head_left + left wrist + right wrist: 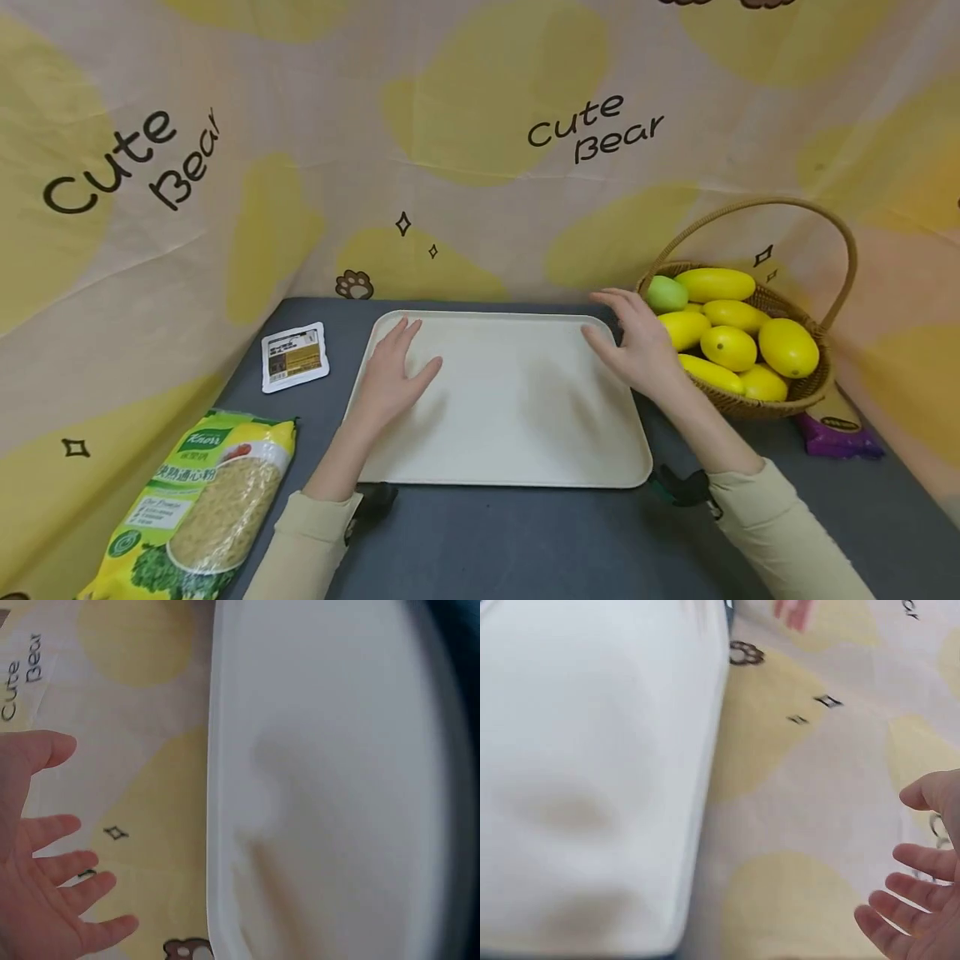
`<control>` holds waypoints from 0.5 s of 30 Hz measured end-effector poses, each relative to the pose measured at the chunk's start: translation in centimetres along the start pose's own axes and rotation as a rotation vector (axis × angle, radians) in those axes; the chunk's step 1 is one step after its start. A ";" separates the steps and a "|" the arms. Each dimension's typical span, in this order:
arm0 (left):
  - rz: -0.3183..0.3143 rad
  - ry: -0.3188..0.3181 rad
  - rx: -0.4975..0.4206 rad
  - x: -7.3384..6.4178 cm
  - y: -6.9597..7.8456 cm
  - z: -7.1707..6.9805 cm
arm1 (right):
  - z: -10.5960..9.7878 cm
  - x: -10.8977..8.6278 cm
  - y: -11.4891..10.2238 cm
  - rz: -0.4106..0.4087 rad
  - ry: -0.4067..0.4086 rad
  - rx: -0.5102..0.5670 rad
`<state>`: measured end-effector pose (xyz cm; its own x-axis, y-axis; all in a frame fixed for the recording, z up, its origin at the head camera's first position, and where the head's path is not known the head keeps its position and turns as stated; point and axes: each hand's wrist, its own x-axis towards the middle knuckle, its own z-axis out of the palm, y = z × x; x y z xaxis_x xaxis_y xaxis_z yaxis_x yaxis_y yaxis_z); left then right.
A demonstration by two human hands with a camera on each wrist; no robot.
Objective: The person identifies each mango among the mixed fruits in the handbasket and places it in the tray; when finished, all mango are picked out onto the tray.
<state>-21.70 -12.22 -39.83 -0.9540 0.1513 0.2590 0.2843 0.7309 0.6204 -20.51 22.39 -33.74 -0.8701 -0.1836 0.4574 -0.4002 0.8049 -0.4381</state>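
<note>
A cream-white rectangular tray [502, 400] lies on the dark grey table in the head view. Over its left side hovers my left hand [392, 375], fingers spread and thumb apart, holding nothing. My right hand [637, 342] is above the tray's right edge, its fingers extended and also holding nothing. Both wrist views show the loosely spread fingers, with the left hand [56, 870] and the right hand [922, 892] against the patterned cloth beyond the tray. Close by my right hand stands a wicker basket [828, 367] of yellow fruits [727, 347] and one green fruit [666, 294].
A small white-edged packet [296, 358] lies left of the tray. Nearer the left front is a green and yellow Knorr pasta bag [202, 500]. A purple packet [840, 433] sits partly behind the basket. Patterned cloth [480, 150] hangs behind the table.
</note>
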 end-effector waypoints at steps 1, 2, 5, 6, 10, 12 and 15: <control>-0.001 0.002 -0.041 -0.3 -0.3 -0.3 | -1.3 -0.1 0.4 0.009 0.001 -0.006; -0.006 0.001 -0.072 -0.7 -0.7 -0.6 | -2.6 -0.1 0.9 0.025 -0.004 -0.017; -0.030 -0.018 -0.111 -1.6 -2.0 -1.2 | -6.5 -0.4 2.8 0.087 -0.067 -0.084; -0.042 -0.033 -0.117 -1.9 -2.5 -1.4 | -7.7 -0.4 3.6 0.106 -0.099 -0.113; -0.098 -0.139 -0.106 -2.7 -4.2 -1.9 | -12.1 -0.5 7.9 0.144 -0.290 -0.258; -0.133 -0.193 -0.095 -3.0 -4.7 -2.0 | -13.9 -0.7 10.2 0.170 -0.402 -0.289; -0.186 -0.248 -0.084 -3.3 -5.4 -2.0 | -16.0 -1.3 12.9 0.203 -0.549 -0.292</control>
<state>-19.87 -18.01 -42.55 -0.9815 0.1855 -0.0464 0.1001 0.7053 0.7018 -19.98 42.06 -27.64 -0.9715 -0.2111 -0.1075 -0.1853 0.9599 -0.2103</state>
